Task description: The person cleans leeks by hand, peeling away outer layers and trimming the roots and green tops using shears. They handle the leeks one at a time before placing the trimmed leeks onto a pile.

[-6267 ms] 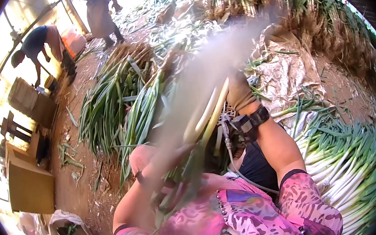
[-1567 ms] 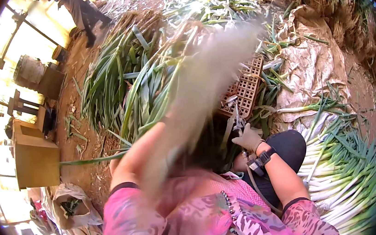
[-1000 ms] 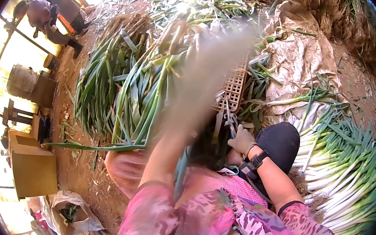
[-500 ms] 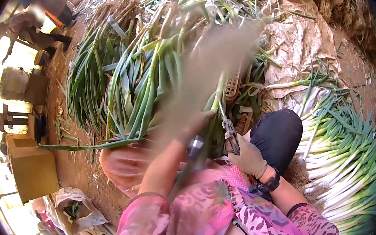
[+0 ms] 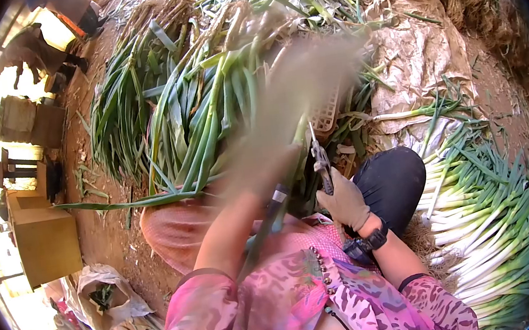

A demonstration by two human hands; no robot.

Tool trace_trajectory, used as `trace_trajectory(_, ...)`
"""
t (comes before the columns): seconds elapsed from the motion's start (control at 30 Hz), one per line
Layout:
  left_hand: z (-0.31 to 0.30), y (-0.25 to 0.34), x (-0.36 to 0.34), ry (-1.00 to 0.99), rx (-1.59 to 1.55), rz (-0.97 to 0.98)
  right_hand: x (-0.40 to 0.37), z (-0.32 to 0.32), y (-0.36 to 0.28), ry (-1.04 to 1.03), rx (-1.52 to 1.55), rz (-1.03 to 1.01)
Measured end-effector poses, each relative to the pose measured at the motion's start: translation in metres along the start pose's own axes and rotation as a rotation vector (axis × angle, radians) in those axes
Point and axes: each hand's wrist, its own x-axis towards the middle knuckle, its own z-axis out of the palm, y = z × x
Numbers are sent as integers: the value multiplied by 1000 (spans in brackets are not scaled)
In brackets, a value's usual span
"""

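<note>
My left hand is partly hidden by a blurry smear across the middle of the view. It appears closed around the stalk of a large green onion, whose leaves trail down over my lap. My right hand, in a beige glove, is wrapped around the dark handles of a pair of shears. The narrow metal tip points up, close beside the stalk; whether it touches cannot be made out.
Untrimmed green onions are heaped in front and to the left. Cleaned ones with white stems lie in a row at right. A plastic basket, a crumpled sheet, a wooden box and a sack surround me. Another person bends at far left.
My right hand and the shears have shifted slightly upward along the stalk. The left hand has barely moved. The person at far left has changed posture.
</note>
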Motion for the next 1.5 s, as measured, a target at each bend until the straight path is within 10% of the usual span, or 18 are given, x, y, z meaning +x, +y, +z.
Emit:
trace_trajectory(0.87, 22, -27, 12, -138, -462, -244, 221, -46, -8, 107, -186, 148)
trace_trajectory(1.13, 1, 15, 5, -300, -1057, -330, 111, -16, 2, 100, 110, 89)
trace_trajectory(1.27, 12, -28, 26, -244, -968, -382, 45, 14, 16, 34, 148, -7)
trace_trajectory(1.4, 10, -23, 10, 128, 67, -111, 59, 17, 34, 190, 80, 44)
trace_trajectory(1.5, -22, 27, -2, 422, 203, 58, 52, -4, 1, 5, 127, 149)
